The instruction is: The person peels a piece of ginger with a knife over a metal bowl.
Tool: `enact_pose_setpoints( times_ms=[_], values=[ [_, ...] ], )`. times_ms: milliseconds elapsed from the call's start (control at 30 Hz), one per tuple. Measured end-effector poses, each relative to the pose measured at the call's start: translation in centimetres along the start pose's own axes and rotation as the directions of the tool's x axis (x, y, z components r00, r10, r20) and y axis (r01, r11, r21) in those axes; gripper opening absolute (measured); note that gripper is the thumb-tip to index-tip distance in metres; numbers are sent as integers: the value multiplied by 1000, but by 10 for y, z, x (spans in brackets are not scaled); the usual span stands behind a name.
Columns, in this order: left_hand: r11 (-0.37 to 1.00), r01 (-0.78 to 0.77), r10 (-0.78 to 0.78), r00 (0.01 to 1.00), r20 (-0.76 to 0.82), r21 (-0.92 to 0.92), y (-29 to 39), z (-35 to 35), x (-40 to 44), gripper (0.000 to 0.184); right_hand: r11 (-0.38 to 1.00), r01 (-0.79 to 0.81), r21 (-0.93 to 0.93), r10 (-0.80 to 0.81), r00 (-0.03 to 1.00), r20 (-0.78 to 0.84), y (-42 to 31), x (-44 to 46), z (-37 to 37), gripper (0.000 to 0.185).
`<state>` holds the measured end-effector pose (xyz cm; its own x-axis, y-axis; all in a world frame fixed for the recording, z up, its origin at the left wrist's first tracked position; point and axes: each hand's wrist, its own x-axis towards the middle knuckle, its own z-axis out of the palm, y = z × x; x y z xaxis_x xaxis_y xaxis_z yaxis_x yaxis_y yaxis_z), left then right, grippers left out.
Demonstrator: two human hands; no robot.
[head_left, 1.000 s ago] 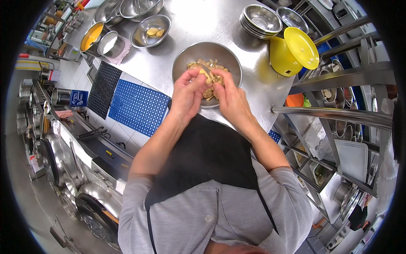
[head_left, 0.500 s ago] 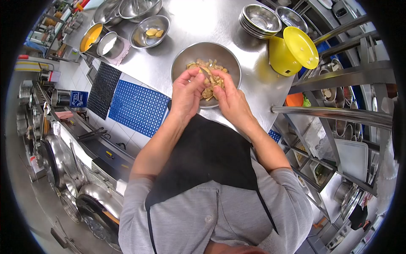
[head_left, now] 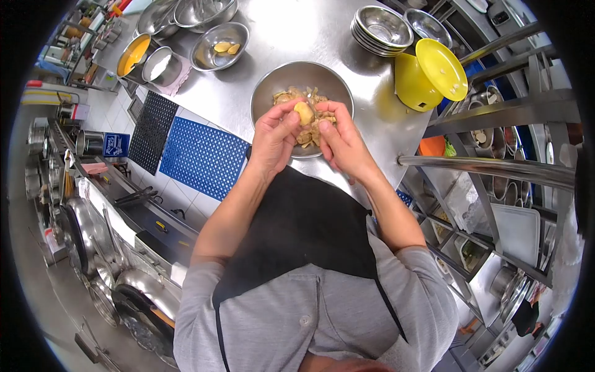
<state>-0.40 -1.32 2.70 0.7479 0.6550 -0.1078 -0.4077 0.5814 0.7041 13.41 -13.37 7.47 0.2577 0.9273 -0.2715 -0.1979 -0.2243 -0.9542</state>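
Over a large steel bowl, my left hand pinches a pale yellow peeled piece that looks like ginger. Close on its right, my right hand has its fingers closed on a small metal tool, probably a knife, mostly hidden by the fingers. Brown, unevenly shaped pieces and peelings lie in the bowl beneath both hands. To the upper left, a smaller steel bowl holds yellow peeled pieces.
A yellow container with a tilted yellow lid stands at the right, near stacked steel bowls. Pots with orange and white contents stand at the left table edge. A metal rail runs at the right.
My right hand has shifted slightly right and down, away from the piece. The yellow piece in my left hand now shows more of its peeled face.
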Motion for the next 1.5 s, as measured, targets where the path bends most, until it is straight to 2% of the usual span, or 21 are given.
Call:
enact_pose_setpoints(
  times_ms=[67,133,233,333,433,500,567,633,733,867,933,1033,1133,1333,1500],
  values=[
    [1000,-18,17,999,-47,-18,3,9,1,33,973,92,-213,-108,992,-65,6,-3,6,37],
    [999,-24,25,999,-31,32,4,9,2,34,905,157,-395,-213,972,-103,11,-4,9,40],
    [995,-65,67,998,-20,72,4,11,2,33,880,153,-450,-229,966,-120,5,-9,12,41],
    [989,-107,108,994,-7,104,1,6,3,31,886,80,-458,-149,982,-118,-5,-11,14,40],
    [978,-154,151,988,33,140,-2,-2,4,32,861,153,-485,-225,970,-92,-3,-10,13,41],
    [964,-166,155,985,71,206,-1,-3,3,33,893,238,-381,-295,951,-97,12,-1,12,40],
    [936,-156,128,986,110,314,0,-1,-2,33,959,168,-229,-197,975,-107,17,7,5,39],
    [959,-153,136,987,88,238,-4,4,-1,32,997,-72,-29,70,995,-71,1,10,-3,40],
    [994,-78,78,997,-2,83,3,12,1,32,994,-100,35,103,988,-119,-4,8,-2,42],
    [993,49,-59,994,-91,-104,4,12,4,31,980,19,-197,-38,995,-92,4,3,-1,48],
    [992,68,-82,987,-135,-105,0,10,5,31,937,119,-329,-150,986,-69,14,4,3,51],
    [994,51,-65,986,-153,-99,-3,12,5,31,810,170,-561,-259,962,-83,13,-4,12,55],
    [994,35,-53,983,-176,-100,-3,12,6,30,755,252,-606,-371,925,-78,12,-6,16,60],
    [995,21,-39,981,-189,-95,-5,9,6,28,691,248,-679,-394,917,-66,10,-6,15,63],
    [991,6,-33,980,-199,-135,-1,16,3,21,697,244,-674,-380,923,-58,9,-6,17,58]
  ],
)
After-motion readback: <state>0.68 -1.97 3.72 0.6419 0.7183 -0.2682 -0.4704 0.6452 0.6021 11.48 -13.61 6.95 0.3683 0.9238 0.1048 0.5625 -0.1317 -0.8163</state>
